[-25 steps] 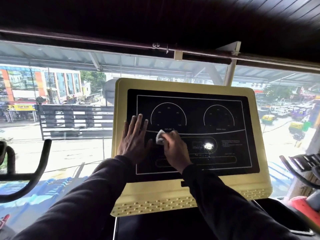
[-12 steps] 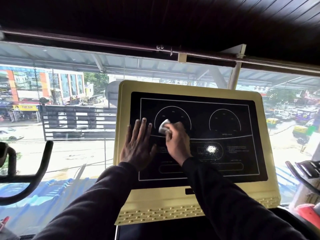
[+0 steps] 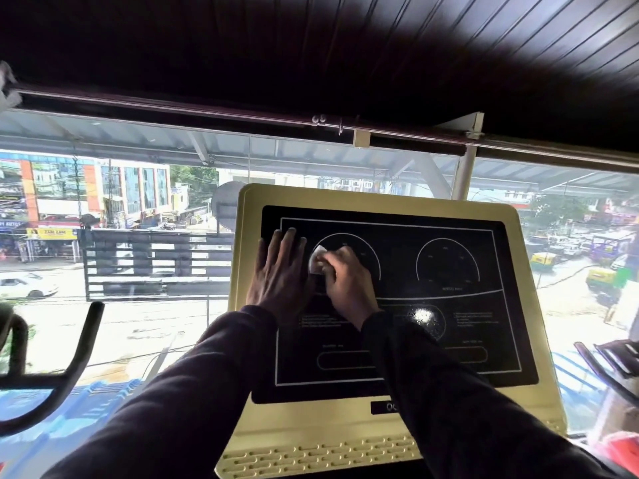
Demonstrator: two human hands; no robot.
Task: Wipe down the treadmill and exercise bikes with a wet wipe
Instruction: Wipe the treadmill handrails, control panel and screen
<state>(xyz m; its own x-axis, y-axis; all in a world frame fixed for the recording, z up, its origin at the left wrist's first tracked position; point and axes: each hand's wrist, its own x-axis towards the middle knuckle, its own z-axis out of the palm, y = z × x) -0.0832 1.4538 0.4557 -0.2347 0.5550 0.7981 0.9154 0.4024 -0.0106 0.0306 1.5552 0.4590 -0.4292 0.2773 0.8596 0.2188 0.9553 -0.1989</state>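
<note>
A white wet wipe (image 3: pixel 317 260) is pinched in the curled fingers of the right hand (image 3: pixel 345 283) and is pressed against the black glass panel (image 3: pixel 449 326) of the treadmill console (image 3: pixel 539 357). The wipe is placed on the left rim of the left dial outline (image 3: pixel 366 250), in the far left part of the panel. The left hand (image 3: pixel 280 271) is laid flat on the panel just to the left of the wipe, its fingers straight and spread slightly, with nothing held; its thumb side is close to the wipe, though whether they touch cannot be made out. Both forearms are covered by dark sleeves (image 3: pixel 193 385) that are extended from the near edge of the view.

A second dial outline (image 3: pixel 447 267) is seen to the right, well apart from the hands, and a bright glare spot (image 3: pixel 422 316) is reflected nearer on the glass. The panel is framed by a pale yellow housing with a slotted grille (image 3: pixel 311 454) along its near edge. A black handlebar (image 3: pixel 74 361) of another machine is seen at the left. Beyond the window (image 3: pixel 138 236), a street with buildings and vehicles is visible.
</note>
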